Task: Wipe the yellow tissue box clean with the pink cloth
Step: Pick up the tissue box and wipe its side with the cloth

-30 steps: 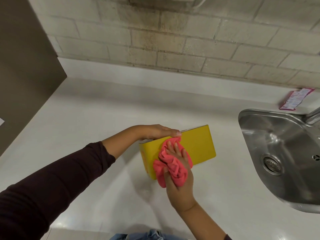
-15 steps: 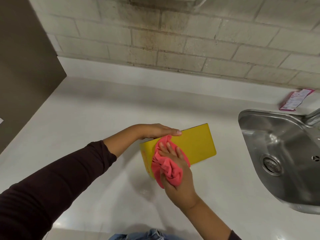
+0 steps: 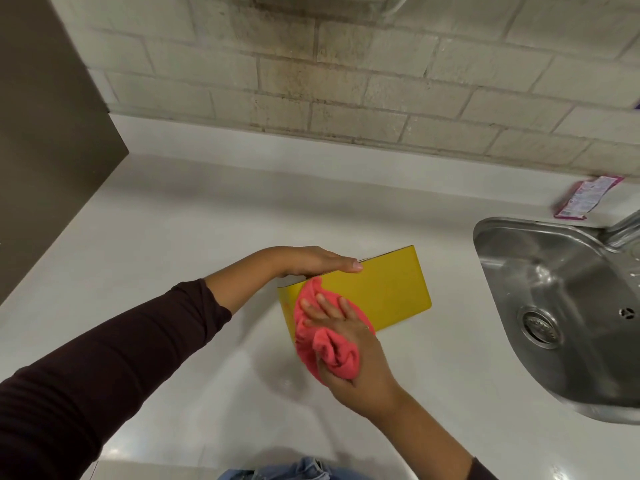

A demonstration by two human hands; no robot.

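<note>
Two hands are used: the yellow tissue box (image 3: 388, 289) is steadied from above by the flat, open left hand (image 3: 311, 261), while the pink cloth (image 3: 325, 337) is bunched in the closed right hand (image 3: 353, 355) and pressed against its near face.

The tissue box (image 3: 388, 289) stands on the worktop (image 3: 166, 216), near its middle, tilted toward the viewer. The left hand (image 3: 311, 261) lies flat along the box's top edge, at its left end. The cloth (image 3: 329, 344) is pressed against the box's near face at the left end, under the right hand (image 3: 349, 351). To the right of the box, well apart, the sink (image 3: 554, 306) is set into the worktop. Behind the sink, against the wall (image 3: 346, 81), lies a sachet (image 3: 585, 197). A panel (image 3: 45, 133) stands along the worktop's left side.
</note>
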